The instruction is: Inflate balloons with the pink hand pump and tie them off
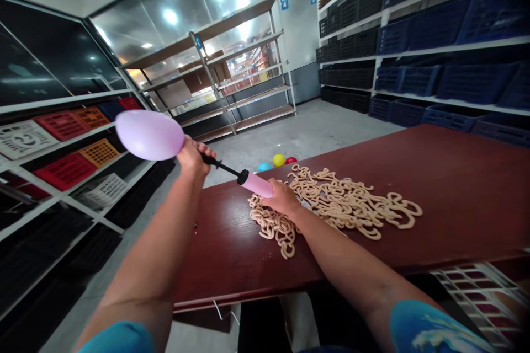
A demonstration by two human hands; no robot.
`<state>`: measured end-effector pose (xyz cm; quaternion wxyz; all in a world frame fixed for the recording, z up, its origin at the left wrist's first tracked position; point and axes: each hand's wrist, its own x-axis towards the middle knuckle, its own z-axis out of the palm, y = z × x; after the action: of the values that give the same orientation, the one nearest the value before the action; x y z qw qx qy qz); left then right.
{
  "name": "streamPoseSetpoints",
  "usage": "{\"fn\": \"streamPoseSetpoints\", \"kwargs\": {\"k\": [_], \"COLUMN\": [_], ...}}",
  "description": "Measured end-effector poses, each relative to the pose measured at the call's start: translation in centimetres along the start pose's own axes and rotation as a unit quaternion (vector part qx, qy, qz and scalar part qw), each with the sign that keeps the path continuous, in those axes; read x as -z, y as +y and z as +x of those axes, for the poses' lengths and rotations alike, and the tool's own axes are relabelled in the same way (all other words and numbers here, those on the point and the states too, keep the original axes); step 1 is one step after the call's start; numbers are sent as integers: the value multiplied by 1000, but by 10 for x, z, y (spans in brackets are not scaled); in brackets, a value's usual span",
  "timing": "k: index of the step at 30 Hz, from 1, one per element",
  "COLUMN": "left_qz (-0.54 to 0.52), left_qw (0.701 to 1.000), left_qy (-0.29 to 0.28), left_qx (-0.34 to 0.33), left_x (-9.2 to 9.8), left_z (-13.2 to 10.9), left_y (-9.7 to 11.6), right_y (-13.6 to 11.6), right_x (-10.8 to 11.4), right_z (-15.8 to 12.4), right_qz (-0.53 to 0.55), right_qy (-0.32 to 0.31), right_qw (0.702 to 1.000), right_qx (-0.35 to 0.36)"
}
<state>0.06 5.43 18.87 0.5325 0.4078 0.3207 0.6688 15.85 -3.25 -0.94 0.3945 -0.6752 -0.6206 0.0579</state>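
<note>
A pink and black hand pump [257, 184] stretches between my two hands above the table, its black rod partly drawn out. My right hand [281, 198] is wrapped round the pink barrel. My left hand [194, 155] is closed at the pump's black end, where a lilac balloon [149, 134] sits, swollen with air. The balloon's neck is hidden in my left fingers. Beyond and beside my right hand, a tangle of beige, rope-like curled pieces [339, 201] lies spread over the tabletop.
The dark red table [447, 176] runs off to the right. Blue, yellow [279, 160] and red balloons lie on the floor past its far edge. Shelves of coloured crates [66, 124] stand left, blue crates [476, 83] right, and a metal rack [223, 83] at the back.
</note>
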Motion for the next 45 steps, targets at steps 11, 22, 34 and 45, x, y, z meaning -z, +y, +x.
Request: {"fn": "streamPoseSetpoints", "kwargs": {"k": [11,22,34,45], "left_qz": [8,-12,-7,-8], "left_qw": [1000,999,999,998], "left_qy": [-2,9,36,33], "left_qx": [-6,49,-20,57], "left_x": [2,-2,20,3], "left_z": [14,-34,18,-10], "left_y": [2,-76,42,-61], "right_y": [7,10,10,14], "right_x": [-9,-11,-10,-13], "right_z": [-1,0,4,2], "right_qz": [13,-1,-18,-29], "right_qy": [-4,9,37,7], "right_qw": [1000,1000,999,999], "right_qx": [-19,-2,28,-16]}}
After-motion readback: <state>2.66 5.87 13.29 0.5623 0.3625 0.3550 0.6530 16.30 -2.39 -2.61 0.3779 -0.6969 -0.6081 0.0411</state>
